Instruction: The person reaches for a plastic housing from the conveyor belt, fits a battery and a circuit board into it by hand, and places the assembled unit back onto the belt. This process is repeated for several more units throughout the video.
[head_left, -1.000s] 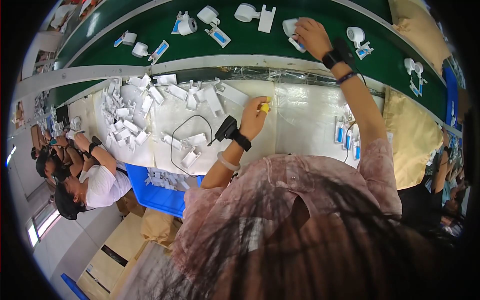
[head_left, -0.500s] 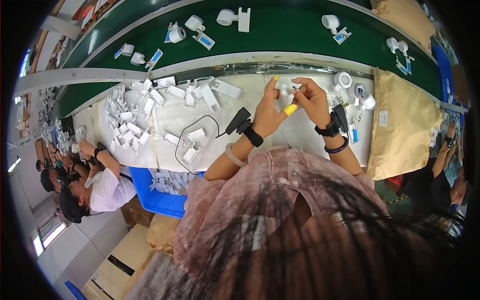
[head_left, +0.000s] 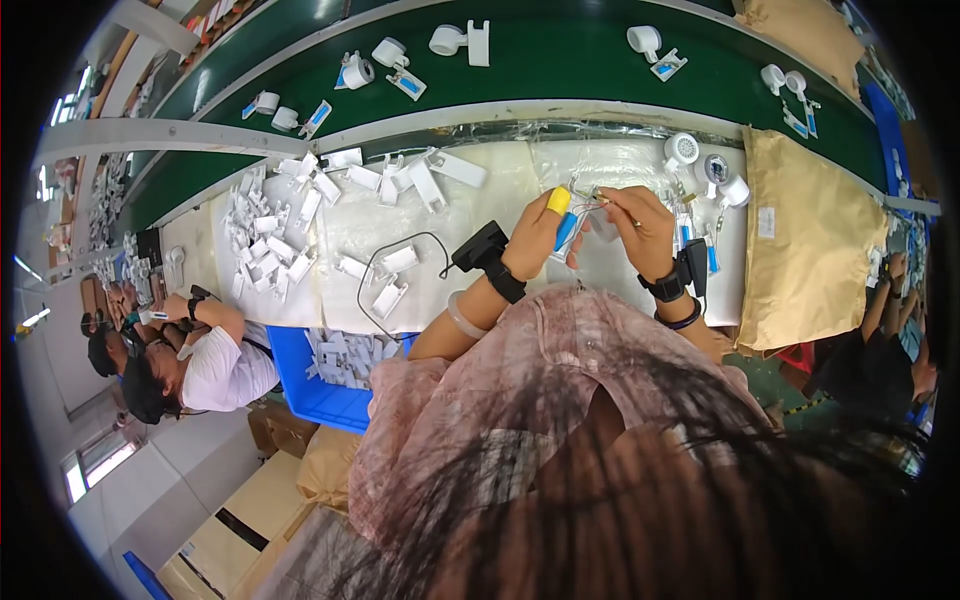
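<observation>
My left hand [head_left: 534, 240], with yellow finger covers, is closed round a white housing with a blue block [head_left: 566, 232] in it. Thin wires [head_left: 578, 196] rise from the upper end of this piece. The fingertips of my right hand [head_left: 645, 232] pinch these wires just right of the housing; their tips are too small to make out. Close by on the right lie round white fan-like heads [head_left: 682, 150] and more housings with blue blocks [head_left: 712, 255]. To the left of my hands are loose white plastic housings [head_left: 427, 185].
A pile of white parts [head_left: 268, 250] covers the table's left side. A black cable [head_left: 362, 290] loops from my left wrist device. Beyond runs a green conveyor [head_left: 560, 60] carrying assembled pieces. Brown paper [head_left: 805, 270] lies right; a blue bin [head_left: 300, 385] stands lower left. Co-workers sit both sides.
My left hand now holds the housing with the blue block upright, where its finger and thumb were spread before. My right hand has lowered slightly and pinches wires. The view has shifted a little.
</observation>
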